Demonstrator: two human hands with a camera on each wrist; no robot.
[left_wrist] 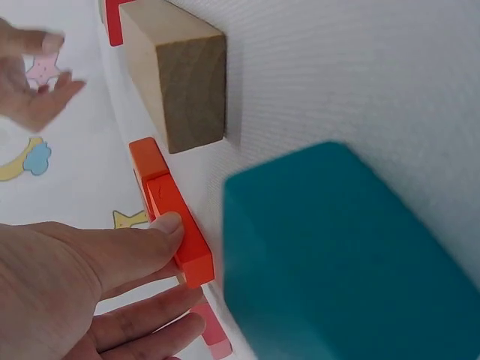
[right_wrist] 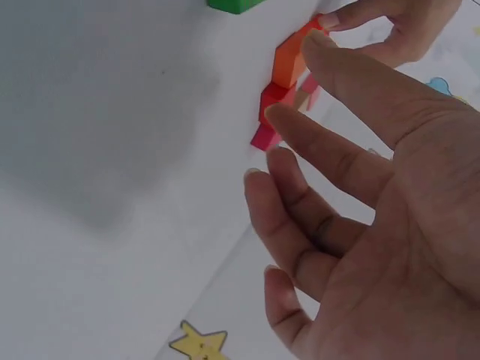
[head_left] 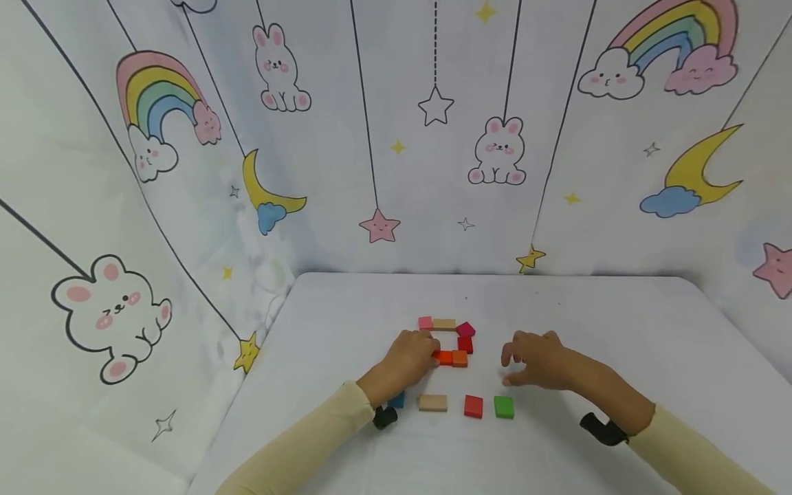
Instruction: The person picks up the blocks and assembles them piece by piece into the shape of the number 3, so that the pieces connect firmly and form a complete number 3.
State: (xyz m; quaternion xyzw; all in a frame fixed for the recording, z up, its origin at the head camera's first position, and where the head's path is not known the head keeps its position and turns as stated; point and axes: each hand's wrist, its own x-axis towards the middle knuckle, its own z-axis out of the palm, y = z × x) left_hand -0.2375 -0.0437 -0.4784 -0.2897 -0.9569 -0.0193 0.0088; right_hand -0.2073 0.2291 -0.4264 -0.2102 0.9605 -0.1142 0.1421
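My left hand (head_left: 407,361) pinches a red-orange block (left_wrist: 184,232), thumb on its near side. Its end touches an orange block (head_left: 460,358) on the white table. Behind that stands a red block (head_left: 465,344), followed by a crimson five-sided block (head_left: 466,329), a plain wooden block (head_left: 444,324) and a pink block (head_left: 425,322), together forming a bent line. My right hand (head_left: 540,359) hovers to the right of the line, fingers loosely bent and apart, holding nothing. The left hand hides part of the line's left side in the head view.
Nearer the front, a teal-blue block (head_left: 397,399) sits partly under the left wrist. To its right lie a plain wooden block (head_left: 433,403), a red block (head_left: 473,406) and a green block (head_left: 504,407), spaced apart. A printed cloth (head_left: 328,172) hangs behind the table (head_left: 588,309).
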